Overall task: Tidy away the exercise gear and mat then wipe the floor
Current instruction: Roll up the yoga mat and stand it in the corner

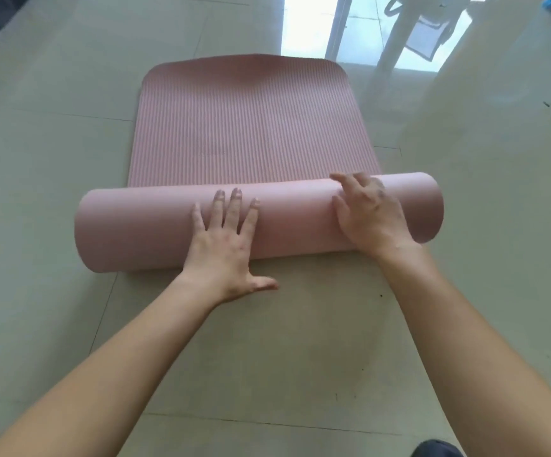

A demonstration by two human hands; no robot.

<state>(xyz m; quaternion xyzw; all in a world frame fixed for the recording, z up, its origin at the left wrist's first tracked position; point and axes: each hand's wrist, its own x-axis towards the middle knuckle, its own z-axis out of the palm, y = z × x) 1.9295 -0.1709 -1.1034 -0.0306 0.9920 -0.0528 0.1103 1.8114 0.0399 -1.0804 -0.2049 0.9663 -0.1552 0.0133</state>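
Tiled floor (53,159), pale grey-green, glossy, with window glare at the far side. Item: pink mat (251,127), ribbed, lying on the floor, near half rolled into a thick roll (142,232) set crosswise, far half flat with rounded corners. Left hand (224,245): fingers straight and spread, palm pressing the roll's middle, thumb out over the floor. Right hand (369,212): fingers lightly bent, resting on top of the roll near its right end. Hands apart. White chair legs (396,37) beyond the mat.
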